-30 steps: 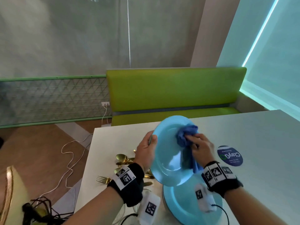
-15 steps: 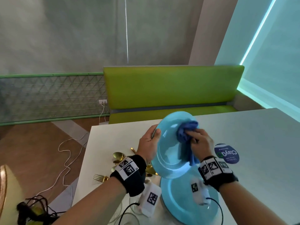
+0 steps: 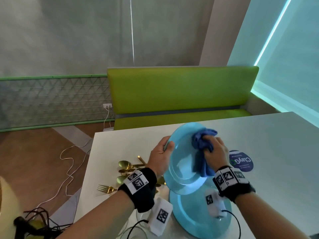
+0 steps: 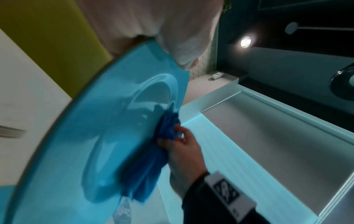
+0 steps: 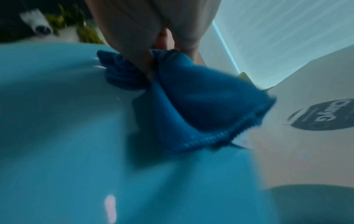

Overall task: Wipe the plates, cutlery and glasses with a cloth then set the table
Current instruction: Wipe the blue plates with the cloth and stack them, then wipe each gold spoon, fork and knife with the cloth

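Note:
A light blue plate (image 3: 181, 163) is held tilted above the table, its face turned toward me. My left hand (image 3: 159, 157) grips its left rim, thumb on the front. My right hand (image 3: 214, 152) clutches a bunched dark blue cloth (image 3: 201, 140) and presses it against the plate's upper right part; the cloth's tail hangs down over the plate. The wrist views show the plate (image 4: 95, 144) with the cloth (image 4: 153, 159) on it, and the cloth (image 5: 191, 106) pinched by my fingers. A second blue plate (image 3: 195, 214) lies flat on the table below.
Gold spoons (image 3: 125, 164) and a gold fork (image 3: 105, 188) lie on the white table (image 3: 276, 152) left of the plates. A round blue sticker (image 3: 241, 161) is to the right. A green bench (image 3: 181, 94) stands behind the table; cables trail on the floor at left.
The cloth and my right hand have slid up toward the plate's upper right rim. My left hand keeps its grip on the tilted plate.

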Tool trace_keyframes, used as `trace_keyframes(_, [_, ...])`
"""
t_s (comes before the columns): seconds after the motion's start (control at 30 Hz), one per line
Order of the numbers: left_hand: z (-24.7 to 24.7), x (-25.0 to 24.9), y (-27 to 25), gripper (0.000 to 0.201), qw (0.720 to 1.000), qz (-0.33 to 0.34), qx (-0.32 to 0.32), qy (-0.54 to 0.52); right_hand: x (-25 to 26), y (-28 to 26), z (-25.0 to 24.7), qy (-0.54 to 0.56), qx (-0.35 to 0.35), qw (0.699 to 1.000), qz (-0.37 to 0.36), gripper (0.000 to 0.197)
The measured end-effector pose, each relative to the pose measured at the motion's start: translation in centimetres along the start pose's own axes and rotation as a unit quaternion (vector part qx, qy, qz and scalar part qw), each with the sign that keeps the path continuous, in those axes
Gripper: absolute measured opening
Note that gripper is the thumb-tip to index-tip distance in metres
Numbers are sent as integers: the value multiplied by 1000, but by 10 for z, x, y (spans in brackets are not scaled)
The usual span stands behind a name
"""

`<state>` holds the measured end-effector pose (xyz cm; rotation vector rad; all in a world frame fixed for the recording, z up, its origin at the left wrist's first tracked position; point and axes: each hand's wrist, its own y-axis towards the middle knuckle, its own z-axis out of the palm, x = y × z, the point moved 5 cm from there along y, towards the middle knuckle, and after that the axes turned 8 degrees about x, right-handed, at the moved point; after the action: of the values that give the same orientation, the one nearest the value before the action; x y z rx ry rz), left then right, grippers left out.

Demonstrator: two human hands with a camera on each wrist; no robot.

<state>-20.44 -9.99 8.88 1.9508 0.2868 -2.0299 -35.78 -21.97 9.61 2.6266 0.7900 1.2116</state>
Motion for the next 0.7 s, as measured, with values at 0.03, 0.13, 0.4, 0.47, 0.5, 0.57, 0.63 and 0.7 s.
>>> trace_keyframes(0.03, [7, 0, 0, 19, 1000, -1, 11, 9, 11, 2, 1, 15, -14, 1000, -5, 46])
trace_keyframes(0.13, [13, 2, 6, 18, 1000, 1, 12, 10, 44, -16, 22, 53, -9, 991, -120, 46])
trace_keyframes(0.4, [-3, 25, 8, 24, 996, -75, -24, -44, -24, -71, 49, -5, 279, 941, -194, 37])
trace_keyframes(0.47, [-1, 40, 8, 23, 993, -112, -23, -26, -54, -51, 25, -19, 215, 972, -91, 34])
trace_keyframes(0.5, [1, 49, 7, 22, 990, -134, -26, -16, -67, -40, 9, -37, 167, 985, -26, 36])
trace_keyframes(0.57, [8, 70, 4, 15, 981, -191, -24, 18, -81, -22, -19, -64, 112, 990, 61, 41])
trace_keyframes(0.63, [18, 94, 2, 10, 970, -238, 3, 48, -80, -10, -40, -46, 101, 988, 105, 34])
trace_keyframes(0.7, [24, 119, 3, 22, 952, -294, 36, 79, -73, -3, -50, -20, 110, 987, 113, 36])
